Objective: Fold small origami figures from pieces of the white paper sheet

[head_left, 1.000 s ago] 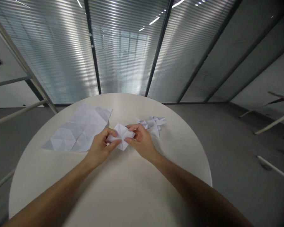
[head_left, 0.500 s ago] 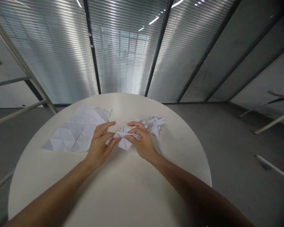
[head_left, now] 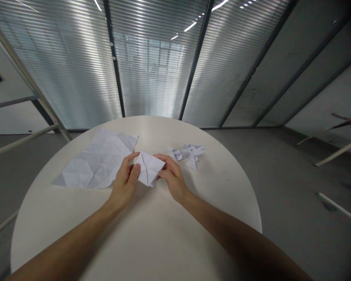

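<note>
While both hands [head_left: 124, 182] [head_left: 174, 177] hold folded paper [head_left: 149, 167], underside hidden, forearms [head_left: 76, 234] cropped

On my feed, the folded piece [head_left: 148, 169] looks like thin white paper, matt, with sharp creases. I see the same dull white paper in the spread sheet [head_left: 90, 164], its surface roughened by a web of folds, and in the pointed folded shapes [head_left: 192, 162]. The desk [head_left: 152, 238] reads to me as smooth and pale with a soft sheen. The slatted blinds [head_left: 152, 82] shine in bands; the grey floor [head_left: 236, 156] looks mostly matt.
</note>
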`<action>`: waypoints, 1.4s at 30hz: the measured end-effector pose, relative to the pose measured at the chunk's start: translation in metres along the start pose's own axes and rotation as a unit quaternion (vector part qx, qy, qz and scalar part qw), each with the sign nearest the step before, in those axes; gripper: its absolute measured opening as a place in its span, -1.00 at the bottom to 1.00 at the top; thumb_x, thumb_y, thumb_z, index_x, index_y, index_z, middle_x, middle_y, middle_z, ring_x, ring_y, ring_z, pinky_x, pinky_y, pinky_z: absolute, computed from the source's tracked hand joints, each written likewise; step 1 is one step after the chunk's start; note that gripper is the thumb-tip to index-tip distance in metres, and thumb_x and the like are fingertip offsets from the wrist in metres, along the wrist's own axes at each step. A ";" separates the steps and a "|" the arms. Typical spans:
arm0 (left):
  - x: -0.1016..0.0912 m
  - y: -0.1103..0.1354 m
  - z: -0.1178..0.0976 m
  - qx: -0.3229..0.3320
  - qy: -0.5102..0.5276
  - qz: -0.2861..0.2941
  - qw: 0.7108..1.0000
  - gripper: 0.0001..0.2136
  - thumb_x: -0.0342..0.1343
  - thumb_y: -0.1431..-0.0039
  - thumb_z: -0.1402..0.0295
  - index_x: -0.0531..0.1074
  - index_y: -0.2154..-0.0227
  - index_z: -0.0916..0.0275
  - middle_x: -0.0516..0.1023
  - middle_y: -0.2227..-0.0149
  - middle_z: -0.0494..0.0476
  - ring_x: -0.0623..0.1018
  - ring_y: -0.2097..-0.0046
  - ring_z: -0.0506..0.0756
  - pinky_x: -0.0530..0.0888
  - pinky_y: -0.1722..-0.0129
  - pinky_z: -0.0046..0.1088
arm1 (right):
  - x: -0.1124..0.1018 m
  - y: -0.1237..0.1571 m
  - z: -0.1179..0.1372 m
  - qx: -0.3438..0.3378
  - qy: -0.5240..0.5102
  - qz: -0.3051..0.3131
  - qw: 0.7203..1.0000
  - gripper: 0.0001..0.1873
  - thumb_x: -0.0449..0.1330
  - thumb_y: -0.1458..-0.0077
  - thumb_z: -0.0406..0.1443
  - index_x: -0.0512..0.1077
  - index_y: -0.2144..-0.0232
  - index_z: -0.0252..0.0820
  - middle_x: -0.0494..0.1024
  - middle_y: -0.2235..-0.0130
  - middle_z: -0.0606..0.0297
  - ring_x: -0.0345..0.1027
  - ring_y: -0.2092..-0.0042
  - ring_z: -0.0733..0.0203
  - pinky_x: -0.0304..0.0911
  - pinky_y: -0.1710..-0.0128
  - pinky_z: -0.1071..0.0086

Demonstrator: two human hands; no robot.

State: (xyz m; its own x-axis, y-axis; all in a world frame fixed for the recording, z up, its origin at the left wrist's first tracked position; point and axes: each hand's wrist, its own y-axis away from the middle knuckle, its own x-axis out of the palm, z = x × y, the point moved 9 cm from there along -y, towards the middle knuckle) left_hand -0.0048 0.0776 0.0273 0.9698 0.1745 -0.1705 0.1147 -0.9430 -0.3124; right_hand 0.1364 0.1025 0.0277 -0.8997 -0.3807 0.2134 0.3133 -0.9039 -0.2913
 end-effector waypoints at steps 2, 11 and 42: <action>-0.003 0.000 0.000 0.003 -0.023 -0.014 1.000 -0.63 -0.06 -0.26 0.20 0.21 -0.07 0.22 0.29 0.52 -0.07 0.30 0.50 -0.03 0.23 0.52 -0.56 | 0.000 0.000 -0.006 0.018 -0.039 0.002 0.999 -0.51 0.11 0.18 -0.35 0.36 0.09 -0.07 0.47 0.28 0.32 0.33 0.31 0.21 0.30 0.45 0.41; 0.007 0.008 -0.010 0.079 -0.128 0.018 0.988 -0.62 -0.13 -0.30 0.23 0.18 -0.13 0.23 0.47 0.25 0.12 0.45 0.28 0.06 0.37 0.28 -0.44 | -0.011 0.000 -0.018 0.025 -0.007 -0.134 0.991 -0.67 0.25 0.26 -0.38 0.36 0.32 -0.15 0.50 0.35 0.35 0.36 0.31 0.24 0.30 0.30 0.40; -0.002 -0.001 -0.017 0.113 -0.030 0.113 0.987 -0.77 0.01 -0.12 0.47 0.51 0.20 0.23 0.58 0.38 0.07 0.56 0.36 0.02 0.47 0.29 -0.49 | -0.029 -0.008 0.007 -0.080 0.123 -0.066 0.987 -0.66 0.09 0.13 -0.47 0.57 0.40 -0.02 0.52 0.12 0.33 0.35 0.04 0.20 0.22 0.00 0.27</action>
State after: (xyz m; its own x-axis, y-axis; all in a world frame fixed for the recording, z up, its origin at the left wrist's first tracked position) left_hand -0.0030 0.0731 0.0438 0.9498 -0.0110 -0.3128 -0.1613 -0.8737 -0.4590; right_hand 0.1626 0.1194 0.0308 -0.9822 -0.1851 0.0326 0.1542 -0.8929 -0.4231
